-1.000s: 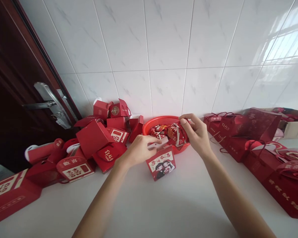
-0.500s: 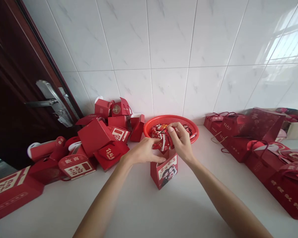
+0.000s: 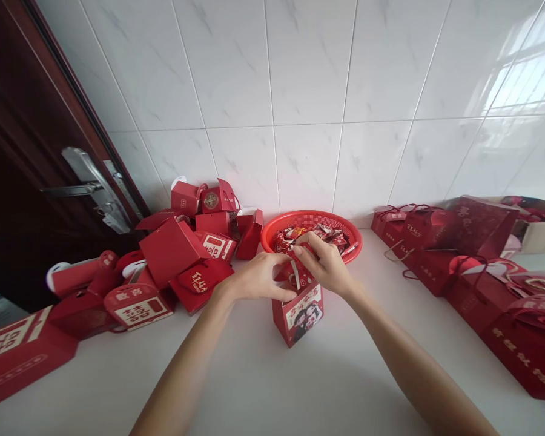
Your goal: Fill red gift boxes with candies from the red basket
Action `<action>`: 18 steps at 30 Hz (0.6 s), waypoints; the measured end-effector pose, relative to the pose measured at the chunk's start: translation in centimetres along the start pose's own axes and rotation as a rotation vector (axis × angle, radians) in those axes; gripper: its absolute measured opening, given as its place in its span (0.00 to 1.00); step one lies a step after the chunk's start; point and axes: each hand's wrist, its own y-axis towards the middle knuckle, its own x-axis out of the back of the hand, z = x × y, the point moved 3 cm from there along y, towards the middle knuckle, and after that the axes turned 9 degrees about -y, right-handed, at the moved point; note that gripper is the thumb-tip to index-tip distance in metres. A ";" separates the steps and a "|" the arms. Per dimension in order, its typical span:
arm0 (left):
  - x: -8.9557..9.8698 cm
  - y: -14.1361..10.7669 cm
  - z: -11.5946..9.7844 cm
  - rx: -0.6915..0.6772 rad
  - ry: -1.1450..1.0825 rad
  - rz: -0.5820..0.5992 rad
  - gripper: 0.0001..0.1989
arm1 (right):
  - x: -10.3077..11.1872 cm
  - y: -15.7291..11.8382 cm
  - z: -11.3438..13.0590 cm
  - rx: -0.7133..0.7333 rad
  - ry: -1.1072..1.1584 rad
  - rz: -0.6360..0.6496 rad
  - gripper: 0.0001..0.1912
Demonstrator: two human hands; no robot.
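Observation:
In front of me a red paper gift box (image 3: 298, 315), printed with a cartoon couple, stands upright with its top unfolded. My left hand (image 3: 258, 277) curves around its upper left side, thumb along the near rim. A red wrapped packet with white markings (image 3: 301, 275) is at the mouth of the box, its lower end hidden by the rim. My right hand (image 3: 324, 260) is closed over the packet's upper end in a pinch. Just behind, a red plastic basket (image 3: 355, 251) holds several wrapped sweets (image 3: 327, 233).
At the left lies a loose pile of red gift boxes (image 3: 172, 251). Along the right stand rows of red boxes with cord handles (image 3: 470, 297), near an open cardboard carton (image 3: 542, 236). A tiled wall (image 3: 309, 163) closes the back; a dark door (image 3: 18, 151) is far left.
My right hand has shifted slightly left and lower with the packet, which is now nearer the box opening. My left hand and the box stay nearly in place.

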 end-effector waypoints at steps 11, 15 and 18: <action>-0.1 0.0 -0.1 0.013 0.082 -0.006 0.13 | -0.4 -0.4 0.1 -0.049 0.098 -0.304 0.10; -0.2 0.0 -0.1 0.008 0.028 0.023 0.19 | -0.8 -0.5 0.6 0.012 0.119 -0.297 0.08; -0.2 0.0 0.4 0.040 0.047 0.014 0.26 | -0.6 -0.5 0.7 -0.033 0.181 -0.340 0.08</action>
